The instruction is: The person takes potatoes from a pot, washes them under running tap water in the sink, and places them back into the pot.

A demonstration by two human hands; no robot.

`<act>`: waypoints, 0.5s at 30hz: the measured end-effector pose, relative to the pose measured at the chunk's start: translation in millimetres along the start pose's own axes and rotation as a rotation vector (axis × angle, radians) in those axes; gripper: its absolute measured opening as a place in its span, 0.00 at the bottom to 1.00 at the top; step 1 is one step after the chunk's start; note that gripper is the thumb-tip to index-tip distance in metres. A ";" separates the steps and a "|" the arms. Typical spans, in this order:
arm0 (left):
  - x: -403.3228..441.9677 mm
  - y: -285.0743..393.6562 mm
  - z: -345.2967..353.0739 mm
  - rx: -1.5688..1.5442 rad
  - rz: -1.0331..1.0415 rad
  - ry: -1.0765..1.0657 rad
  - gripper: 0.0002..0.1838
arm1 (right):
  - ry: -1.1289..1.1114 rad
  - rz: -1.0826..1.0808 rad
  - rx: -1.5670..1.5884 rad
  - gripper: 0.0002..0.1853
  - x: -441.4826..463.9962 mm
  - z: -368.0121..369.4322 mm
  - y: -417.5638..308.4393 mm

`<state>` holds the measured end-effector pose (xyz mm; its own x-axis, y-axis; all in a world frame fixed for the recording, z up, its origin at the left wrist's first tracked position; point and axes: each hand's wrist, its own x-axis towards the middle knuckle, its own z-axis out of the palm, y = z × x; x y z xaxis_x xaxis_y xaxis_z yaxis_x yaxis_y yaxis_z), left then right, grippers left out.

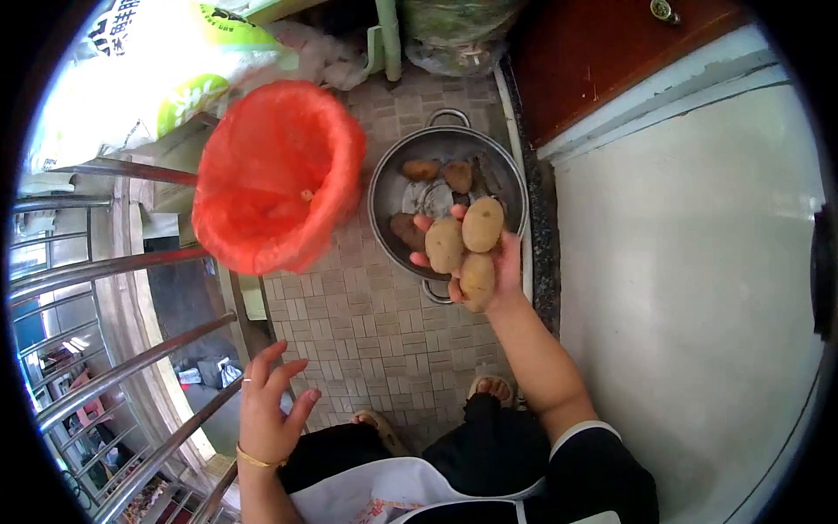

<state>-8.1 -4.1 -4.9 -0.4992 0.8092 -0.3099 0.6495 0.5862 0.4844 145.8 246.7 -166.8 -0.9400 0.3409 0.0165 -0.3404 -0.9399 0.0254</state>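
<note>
My right hand (508,278) is palm up with its fingers curled around three pale potatoes (483,224), held over the near right side of a metal pot (377,203). The pot stands on the floor and has two loop handles. Inside it lie a few browner potatoes (421,169) and some dark pieces that I cannot make out. My left hand (269,410), with a ring and a bracelet, hangs at the lower left. Its fingers are apart and it holds nothing. The hand in front hides part of the pot.
A bin lined with a red plastic bag (347,166) stands left of the pot. Metal railing bars (113,273) run along the left. White printed sacks (161,65) fill the upper left. A brown door (602,61) and a pale panel (681,288) border the right.
</note>
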 end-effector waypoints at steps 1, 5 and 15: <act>-1.1 0.4 -0.8 -0.007 -0.006 -0.005 0.19 | 0.066 -0.025 -0.106 0.30 -2.0 -3.5 0.4; -5.2 0.1 -1.3 0.011 -0.019 -0.004 0.19 | 0.195 -0.010 -0.249 0.31 -15.8 -43.0 -10.9; -2.0 -1.5 -6.0 0.020 0.005 -0.030 0.19 | 0.587 0.426 -1.793 0.37 28.4 -28.0 -48.3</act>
<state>-11.5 -6.8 -0.2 -0.4785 0.8130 -0.3318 0.6636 0.5823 0.4697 134.9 301.4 -195.6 -0.7146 0.4307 -0.5512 0.6116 0.0023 -0.7911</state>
